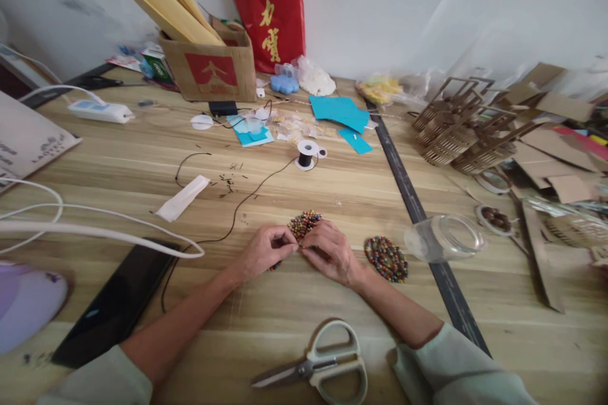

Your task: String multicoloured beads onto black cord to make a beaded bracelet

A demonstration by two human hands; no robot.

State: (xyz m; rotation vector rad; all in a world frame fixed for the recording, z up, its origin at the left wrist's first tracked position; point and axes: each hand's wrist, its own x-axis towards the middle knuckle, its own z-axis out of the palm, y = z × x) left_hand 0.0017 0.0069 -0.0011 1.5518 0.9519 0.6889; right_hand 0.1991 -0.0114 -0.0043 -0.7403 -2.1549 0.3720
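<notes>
Wood-grain desk [332, 202] set against a white wall; a dark strip runs across it from 12 toward 5 o'clock.

Nearest, at 6 o'clock: scissors [319, 364] with pale handles, blades pointing toward 9 o'clock, lying apart from both hands; at 8 o'clock a black phone [116, 304] lies flat, with a white cable [95, 231] looping across its far end.

Centre: left hand [263, 253] and right hand [330, 252] meet fingertip to fingertip over a beaded piece [304, 224] of multicoloured beads lying on the desk; left grip pinched together at the piece's near edge, thumb and forefinger closed on something too small to tell; right grip curled down and pressing on the same piece, fingers together; part of the piece is hidden under the hands. A black thread [237, 209] trails from the hands toward 11 o'clock and up to a small spool [306, 155].

At 3 o'clock of the right hand, near it, a second beaded disc [386, 258] lies flat; just beyond it a clear jar [444, 237] lies on its side, across the dark strip.

Farther, at 10 o'clock: a white paper strip [183, 198]; at 12 o'clock teal paper sheets [339, 111]; at 2 o'clock wooden lattice baskets [456, 126] and cardboard scraps.

Farthest: a cardboard box [209, 69] holding yellow envelopes; a red bag [268, 6] with gold characters against the wall.
</notes>
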